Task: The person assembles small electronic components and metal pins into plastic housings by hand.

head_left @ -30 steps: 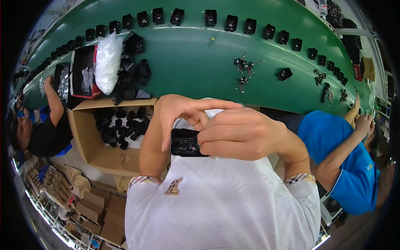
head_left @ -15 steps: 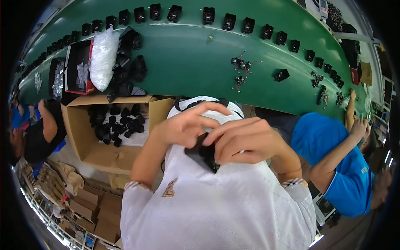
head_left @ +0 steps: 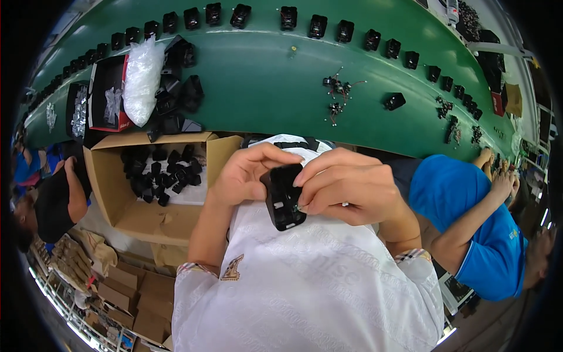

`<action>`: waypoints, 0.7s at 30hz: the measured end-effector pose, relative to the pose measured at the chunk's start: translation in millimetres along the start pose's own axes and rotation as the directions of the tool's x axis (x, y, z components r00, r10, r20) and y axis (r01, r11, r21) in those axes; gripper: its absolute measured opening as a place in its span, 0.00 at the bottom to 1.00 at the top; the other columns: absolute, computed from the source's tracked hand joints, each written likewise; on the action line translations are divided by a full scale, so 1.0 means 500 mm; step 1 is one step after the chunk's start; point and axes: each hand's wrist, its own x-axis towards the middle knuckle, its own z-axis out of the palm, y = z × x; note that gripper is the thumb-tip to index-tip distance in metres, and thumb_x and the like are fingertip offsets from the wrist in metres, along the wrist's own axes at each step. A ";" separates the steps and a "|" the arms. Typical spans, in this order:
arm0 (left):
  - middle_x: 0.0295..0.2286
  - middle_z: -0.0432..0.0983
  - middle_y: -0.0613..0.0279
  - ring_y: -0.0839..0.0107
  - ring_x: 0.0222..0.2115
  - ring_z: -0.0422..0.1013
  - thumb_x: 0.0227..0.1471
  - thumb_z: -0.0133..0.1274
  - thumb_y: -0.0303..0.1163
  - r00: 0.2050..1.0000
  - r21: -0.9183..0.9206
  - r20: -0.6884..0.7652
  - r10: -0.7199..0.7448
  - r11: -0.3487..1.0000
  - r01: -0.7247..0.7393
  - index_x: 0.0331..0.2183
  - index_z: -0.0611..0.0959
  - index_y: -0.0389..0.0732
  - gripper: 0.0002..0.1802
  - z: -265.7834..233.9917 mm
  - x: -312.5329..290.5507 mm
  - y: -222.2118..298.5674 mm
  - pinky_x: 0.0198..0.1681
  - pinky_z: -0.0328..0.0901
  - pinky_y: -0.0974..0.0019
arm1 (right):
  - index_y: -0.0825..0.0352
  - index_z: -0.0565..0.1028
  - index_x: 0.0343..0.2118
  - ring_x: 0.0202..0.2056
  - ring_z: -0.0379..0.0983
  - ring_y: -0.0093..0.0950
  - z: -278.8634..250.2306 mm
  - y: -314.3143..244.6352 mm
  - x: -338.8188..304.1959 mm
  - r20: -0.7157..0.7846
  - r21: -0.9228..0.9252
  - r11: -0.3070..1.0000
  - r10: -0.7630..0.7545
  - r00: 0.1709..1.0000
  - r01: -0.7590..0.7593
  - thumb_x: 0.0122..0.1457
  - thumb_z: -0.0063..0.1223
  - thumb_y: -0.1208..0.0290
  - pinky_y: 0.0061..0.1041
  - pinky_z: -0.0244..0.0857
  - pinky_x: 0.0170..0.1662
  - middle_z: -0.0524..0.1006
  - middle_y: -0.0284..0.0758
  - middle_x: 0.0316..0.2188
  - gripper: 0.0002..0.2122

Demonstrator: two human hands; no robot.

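In front of my chest a black plastic housing (head_left: 286, 199) is held tilted, its open, hollow side partly showing. My left hand (head_left: 249, 175) grips its left edge between thumb and fingers. My right hand (head_left: 350, 186) is closed at its right side, fingertips pressed to the inside near the edge. A tiny whitish part shows by the right fingertips, too small to name. Another small white piece sticks out between the right fingers. On the green table ahead lie a small bunch of wired parts (head_left: 336, 88) and a single black housing (head_left: 394, 101).
A cardboard box (head_left: 158, 226) of black parts stands at my left. Behind it on the table (head_left: 246, 82) are a clear plastic bag (head_left: 142, 82), a red-edged box (head_left: 124, 114) and black shells. Black housings line the far side. A co-worker in blue (head_left: 457, 211) sits at right.
The black housing has turned so that its hollow inside shows more. My left fingers have come down onto its edge, and my right hand has shifted slightly right.
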 end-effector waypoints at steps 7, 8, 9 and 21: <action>0.50 0.72 0.45 0.65 0.51 0.71 0.47 0.67 0.40 0.999 0.119 -0.029 0.016 0.993 -0.012 0.54 0.68 0.25 0.41 -0.013 0.002 0.009 0.54 0.66 0.64 | 0.65 0.80 0.25 0.41 0.76 0.34 0.019 -0.007 0.006 0.004 -0.093 0.995 -0.042 0.999 0.042 0.39 0.67 0.82 0.26 0.70 0.38 0.81 0.30 0.29 0.09; 0.50 0.72 0.45 0.65 0.51 0.71 0.48 0.67 0.41 0.997 0.136 -0.019 0.077 0.988 -0.074 0.54 0.68 0.26 0.41 -0.017 0.005 0.005 0.54 0.66 0.64 | 0.65 0.79 0.26 0.40 0.76 0.34 0.025 -0.007 0.006 -0.018 -0.118 0.992 -0.041 0.999 0.038 0.39 0.68 0.82 0.27 0.70 0.39 0.81 0.30 0.29 0.10; 0.50 0.72 0.46 0.65 0.51 0.71 0.48 0.67 0.42 0.991 0.152 -0.008 0.137 0.979 -0.134 0.54 0.68 0.26 0.41 -0.019 0.006 0.002 0.54 0.66 0.65 | 0.65 0.79 0.26 0.40 0.76 0.34 0.031 -0.007 0.006 -0.041 -0.144 0.989 -0.040 0.998 0.033 0.39 0.68 0.82 0.27 0.70 0.40 0.81 0.31 0.29 0.10; 0.48 0.74 0.52 0.73 0.46 0.74 0.50 0.64 0.50 0.993 0.162 -0.046 0.107 0.982 -0.098 0.54 0.68 0.27 0.42 -0.044 0.021 0.009 0.49 0.69 0.70 | 0.65 0.77 0.28 0.39 0.75 0.33 0.049 0.006 0.004 -0.252 -0.106 0.990 0.060 0.966 -0.089 0.43 0.69 0.83 0.27 0.70 0.43 0.82 0.33 0.29 0.11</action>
